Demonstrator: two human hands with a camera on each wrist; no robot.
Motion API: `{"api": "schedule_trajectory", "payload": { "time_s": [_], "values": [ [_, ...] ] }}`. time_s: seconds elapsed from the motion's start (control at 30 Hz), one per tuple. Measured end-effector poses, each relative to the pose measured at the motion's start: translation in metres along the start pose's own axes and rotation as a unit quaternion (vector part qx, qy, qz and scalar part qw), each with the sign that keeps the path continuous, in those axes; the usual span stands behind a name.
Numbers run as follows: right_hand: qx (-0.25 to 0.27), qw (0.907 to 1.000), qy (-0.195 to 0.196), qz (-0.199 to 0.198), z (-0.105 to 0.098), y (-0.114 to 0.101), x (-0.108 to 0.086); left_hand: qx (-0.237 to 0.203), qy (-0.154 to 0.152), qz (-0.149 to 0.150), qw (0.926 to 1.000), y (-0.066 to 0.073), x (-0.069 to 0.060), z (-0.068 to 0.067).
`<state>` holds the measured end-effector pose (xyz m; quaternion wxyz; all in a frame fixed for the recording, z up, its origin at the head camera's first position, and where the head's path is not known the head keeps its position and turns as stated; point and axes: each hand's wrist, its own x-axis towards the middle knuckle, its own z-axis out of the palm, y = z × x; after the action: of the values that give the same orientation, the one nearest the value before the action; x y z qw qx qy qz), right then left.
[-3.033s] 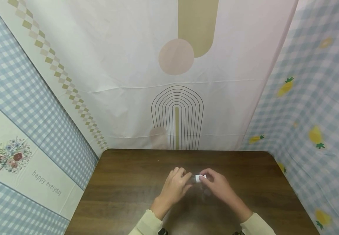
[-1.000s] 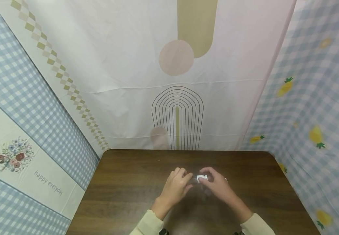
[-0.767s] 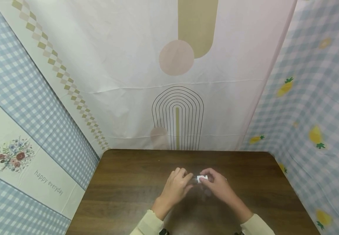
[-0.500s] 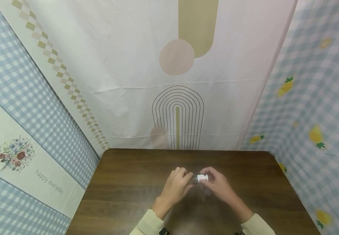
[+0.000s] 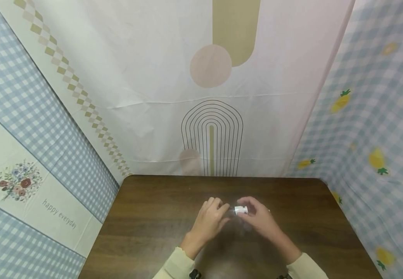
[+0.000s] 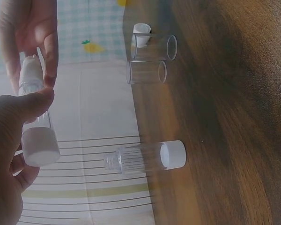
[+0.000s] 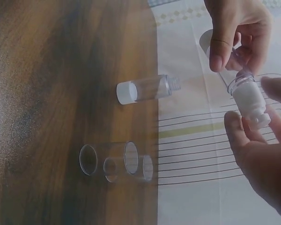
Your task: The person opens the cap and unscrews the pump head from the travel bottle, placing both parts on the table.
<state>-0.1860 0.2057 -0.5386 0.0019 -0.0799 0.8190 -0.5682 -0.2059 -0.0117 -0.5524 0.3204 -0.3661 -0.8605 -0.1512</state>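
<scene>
My left hand (image 5: pixel 206 221) grips a small clear pump bottle by its body, just above the white base (image 6: pixel 41 147) in the left wrist view. A white pump head (image 7: pixel 249 101) sits at the other end, apparently seated on the neck. Around that pump head, the thumb and fingers of my right hand (image 5: pixel 262 223) are spread loosely on both sides. In the right wrist view their tips look slightly apart from it, though light contact cannot be ruled out. A second clear bottle (image 7: pixel 152 88) with a white base stands on the table without a pump.
Two clear open-ended cylinders, one with its rim (image 6: pixel 172 47) nearer and the other rim (image 6: pixel 162 72) beside it, stand on the brown wooden table (image 5: pixel 152 232). Behind them is a small white piece (image 6: pixel 141 33). Patterned cloths (image 5: pixel 145 131) hang around the table.
The right fingers and thumb have shifted about the pump head, the thumb moving off its face so more white shows. The left hand has stayed in place on the bottle.
</scene>
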Motion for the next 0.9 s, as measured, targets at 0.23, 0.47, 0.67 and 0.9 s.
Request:
{"api": "schedule_trajectory", "payload": {
  "time_s": [0.23, 0.47, 0.67, 0.9],
  "values": [
    [-0.019, 0.9977, 0.025, 0.061, 0.0022, -0.001, 0.0014, 0.009, -0.014, -0.002, 0.9999, 0.0008, -0.0003, -0.0019],
    [-0.007, 0.9974, 0.017, 0.07, 0.0026, 0.0005, 0.0022, 0.006, -0.035, -0.008, 0.9993, 0.0008, -0.0001, -0.0043],
    [0.0, 0.9991, 0.013, 0.041, 0.0011, -0.0003, 0.0007, 0.01, -0.013, 0.001, 0.9999, -0.0004, -0.0001, -0.0035],
    [0.011, 0.9997, 0.006, 0.019, 0.0011, -0.0024, -0.0013, -0.002, -0.008, -0.003, 1.0, -0.001, -0.0006, -0.0035]
  ]
}}
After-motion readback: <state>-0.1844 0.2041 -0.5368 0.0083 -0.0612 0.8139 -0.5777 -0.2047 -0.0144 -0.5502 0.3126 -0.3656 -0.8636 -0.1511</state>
